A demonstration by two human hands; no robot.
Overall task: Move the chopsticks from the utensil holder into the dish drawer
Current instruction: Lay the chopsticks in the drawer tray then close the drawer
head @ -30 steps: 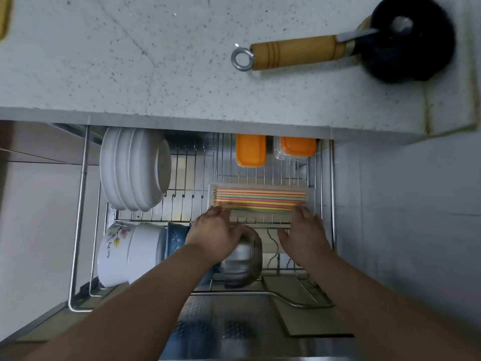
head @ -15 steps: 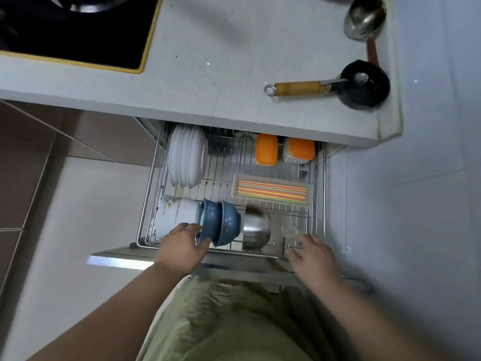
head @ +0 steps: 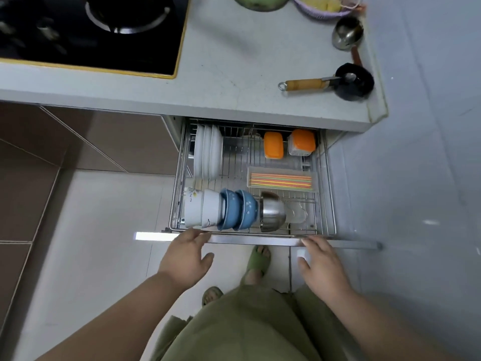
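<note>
Chopsticks lie bundled in dish drawer, likely light, stiff, slippery, best pinched mid-length; left hand and right hand spread, empty, at drawer front.

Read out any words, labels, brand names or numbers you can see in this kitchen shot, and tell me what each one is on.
No readable text anywhere.
White bowl in the drawer: a small printed mark, apparently a flower pattern, too blurred to tell for sure.
Chopsticks, orange containers, stove: no lettering visible.

Chopsticks lie in the open dish drawer.
</note>
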